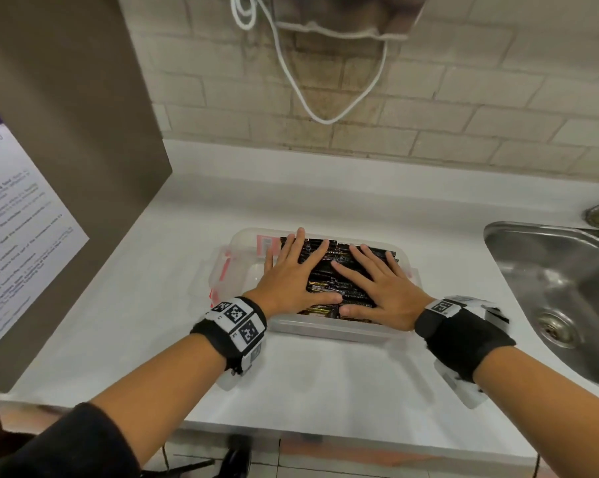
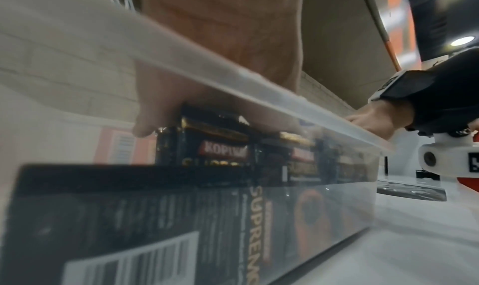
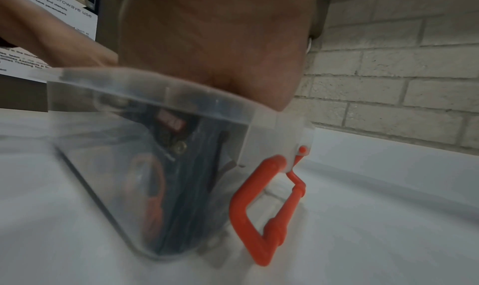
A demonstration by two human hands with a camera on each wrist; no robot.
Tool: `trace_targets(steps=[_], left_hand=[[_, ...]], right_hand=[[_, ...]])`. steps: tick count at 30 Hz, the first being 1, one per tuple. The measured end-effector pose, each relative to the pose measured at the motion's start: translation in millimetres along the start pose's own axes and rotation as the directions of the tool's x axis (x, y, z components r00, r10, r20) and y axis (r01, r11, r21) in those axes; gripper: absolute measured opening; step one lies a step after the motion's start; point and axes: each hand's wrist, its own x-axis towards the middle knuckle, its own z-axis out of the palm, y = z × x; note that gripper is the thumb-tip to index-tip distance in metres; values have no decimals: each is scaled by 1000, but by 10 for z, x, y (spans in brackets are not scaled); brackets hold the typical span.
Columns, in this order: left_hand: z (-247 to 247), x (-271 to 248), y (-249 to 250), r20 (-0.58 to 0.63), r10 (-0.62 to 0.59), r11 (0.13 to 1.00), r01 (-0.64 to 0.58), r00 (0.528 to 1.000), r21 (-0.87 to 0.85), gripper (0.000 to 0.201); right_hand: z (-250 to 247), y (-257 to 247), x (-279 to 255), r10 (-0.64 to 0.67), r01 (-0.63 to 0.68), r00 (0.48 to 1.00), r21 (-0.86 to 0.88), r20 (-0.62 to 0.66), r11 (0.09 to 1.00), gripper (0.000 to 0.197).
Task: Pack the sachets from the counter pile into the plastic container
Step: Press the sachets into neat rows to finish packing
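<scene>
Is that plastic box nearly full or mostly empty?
Nearly full. Dark sachets reach the rim of the box, and both hands press flat on them.

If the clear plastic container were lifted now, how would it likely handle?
Probably heavy for its size: dark sachets fill the clear plastic container to the rim. Its thin walls may flex. The orange hinged handle hangs loose, so it would likely swing.

Sachets [image 1: 329, 288] in container [image 1: 325, 331] (sink [image 1: 546, 270] rightward).

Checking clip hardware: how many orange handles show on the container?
2. One orange handle hangs at the right end of the container; another sits at its left end. More may be hidden.
</scene>
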Motion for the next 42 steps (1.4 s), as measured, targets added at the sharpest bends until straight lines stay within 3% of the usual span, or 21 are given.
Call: trace_targets(steps=[4,8,10,12,14,16,19,23,25,29,33,36,39,42], left_hand=[[76,62,-2,-59,-32,998,28,998,-60,109],[63,46,-3,-141,4,999,-12,990,-51,106],[-9,-7,24,-209,3,991,-30,978,-128,99],[-68,-71,31,-317,-99,957,3,943,-291,91],[-109,-117,2,-341,-303,868,111,890,-484,84],[-148,-99,-59,-155,-476,698,264,866,-666,76],[-176,-42,-97,213,-466,419,427,859,-801,77],[-204,-11,-38,356,-393,240,469,848,-850,76],[-198,-20,-23,377,-381,207,475,844,-855,75],[-184,-51,-66,350,-361,283,460,864,-842,77],[-114,-71,-28,111,-404,665,375,908,-646,107],[29,-92,93,19,-388,856,368,921,-364,138],[130,-50,145,-35,-370,920,362,928,-148,147],[139,24,132,-47,-363,931,361,931,-55,148]], right_hand=[[14,-1,86,22,-22,1000,-2,-7,1000,76],[18,13,99,18,-18,1000,2,-14,1000,79],[15,24,87,4,-4,1000,17,-17,1000,80],[14,33,69,-10,11,1000,12,-23,1000,79],[18,38,47,-24,24,999,-2,-29,1000,81],[24,40,33,-32,31,999,-7,-37,999,86],[28,33,38,-30,30,999,-8,-36,1000,95],[36,15,83,-3,3,1000,-24,-28,1000,95],[50,8,104,9,-11,1000,-43,-29,999,91],[75,6,133,32,-34,998,-37,-53,999,83],[80,-10,139,39,-41,998,-40,-58,998,82],[66,-20,144,47,-49,998,-40,-49,998,83],[78,-30,146,54,-57,997,-57,-53,997,85],[102,-35,162,73,-78,995,-75,-65,994,85]])
